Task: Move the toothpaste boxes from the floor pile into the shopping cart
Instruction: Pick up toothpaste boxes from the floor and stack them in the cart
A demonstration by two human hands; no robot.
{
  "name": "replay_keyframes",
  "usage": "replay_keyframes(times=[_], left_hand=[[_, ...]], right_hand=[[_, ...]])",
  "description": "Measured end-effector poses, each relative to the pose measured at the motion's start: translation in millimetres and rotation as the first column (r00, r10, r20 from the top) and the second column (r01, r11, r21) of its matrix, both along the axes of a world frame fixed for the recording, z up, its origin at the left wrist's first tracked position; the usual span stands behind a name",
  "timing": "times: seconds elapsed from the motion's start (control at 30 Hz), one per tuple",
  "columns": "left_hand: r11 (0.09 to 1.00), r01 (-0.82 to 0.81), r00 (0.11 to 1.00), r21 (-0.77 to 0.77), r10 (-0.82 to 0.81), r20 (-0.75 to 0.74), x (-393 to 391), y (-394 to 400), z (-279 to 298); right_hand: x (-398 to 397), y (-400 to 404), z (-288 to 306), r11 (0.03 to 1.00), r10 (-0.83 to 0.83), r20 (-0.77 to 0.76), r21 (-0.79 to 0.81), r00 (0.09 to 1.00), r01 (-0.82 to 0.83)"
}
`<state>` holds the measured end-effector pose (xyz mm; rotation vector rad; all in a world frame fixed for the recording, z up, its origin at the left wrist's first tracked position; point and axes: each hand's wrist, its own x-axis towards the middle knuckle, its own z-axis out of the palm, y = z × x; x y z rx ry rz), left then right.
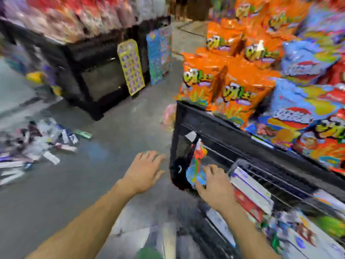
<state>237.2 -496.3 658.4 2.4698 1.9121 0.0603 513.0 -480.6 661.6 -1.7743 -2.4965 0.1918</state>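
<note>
Open grey floor (115,146) left of the black display stand (214,131), wide enough for an arm to pass. Further left of the stand, scattered pile of toothpaste boxes (37,144) across the floor. Beyond, another dark stand (87,75) with leaning cards. Right of the stand's corner, shopping cart (261,176) crowded with boxes.

Loose pile of toothpaste boxes (31,146) on the grey floor at left, long flat cartons in white, purple, pink and one green, lying at all angles, blurred, wire shopping cart (265,176) at lower right, white and red boxes stacked inside
</note>
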Motion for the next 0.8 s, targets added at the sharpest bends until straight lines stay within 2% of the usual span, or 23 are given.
replay_keyframes(times=[0.1,0.2,0.33,0.6,0.8], left_hand=[[0.968,-0.248,0.969,0.049,0.248,-0.002,-118,-46,10],[0.878,-0.477,0.879,0.041,0.477,0.01,-210,-93,17],[0.735,-0.678,0.735,-0.004,0.678,0.023,-296,-138,21],[0.489,-0.87,0.486,-0.072,0.872,0.052,-415,-142,1],[0.389,-0.906,0.392,-0.166,0.92,0.011,-499,-84,-5]], right_hand=[[-114,22,14,0.983,0.185,0.04,-0.003,0.982,-0.185],[-215,33,25,0.932,0.359,0.081,0.019,0.93,-0.361],[-333,41,34,0.846,0.531,0.093,-0.002,0.842,-0.533],[-531,96,11,0.662,0.749,0.077,-0.099,0.658,-0.743],[-650,154,-5,0.577,0.816,0.104,-0.188,0.568,-0.795]])
